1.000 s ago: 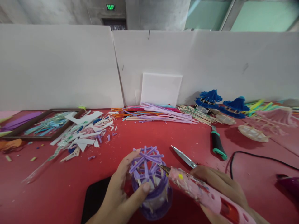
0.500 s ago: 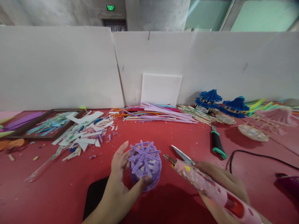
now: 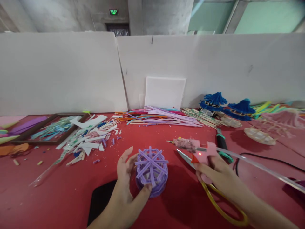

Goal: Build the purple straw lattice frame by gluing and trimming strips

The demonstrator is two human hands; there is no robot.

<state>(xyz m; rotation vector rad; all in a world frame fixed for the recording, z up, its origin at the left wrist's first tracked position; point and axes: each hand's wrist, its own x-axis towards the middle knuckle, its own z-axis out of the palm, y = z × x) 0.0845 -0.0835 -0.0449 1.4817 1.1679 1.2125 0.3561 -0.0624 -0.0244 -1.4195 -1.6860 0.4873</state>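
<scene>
A small round basket (image 3: 152,171) made of purple pipe cleaners, with crossed strips over its top, stands on the red table. My left hand (image 3: 130,190) grips it from the left, thumb at the near side and fingers behind. In my right hand (image 3: 214,171) is a pink hot glue gun (image 3: 190,145), its nozzle pointing left above the table, beyond and to the right of the basket. A clear glue stick (image 3: 259,163) juts from its back and a red light glows on its side. Scissors (image 3: 219,203) with yellow handles lie beneath the right hand, partly hidden.
Bundled pipe cleaners (image 3: 166,116) lie along the white partition (image 3: 71,70). Paper scraps (image 3: 92,136) and a brown frame (image 3: 21,140) are at left. A black phone-like slab (image 3: 100,200) lies by my left wrist. A utility knife (image 3: 221,141), black cable (image 3: 269,160) and blue-roofed models (image 3: 213,101) stand right.
My right hand has turned the glue gun from pointing up-left to lying nearly level, and the scissor handles now show. The basket and left hand sit slightly farther right in view.
</scene>
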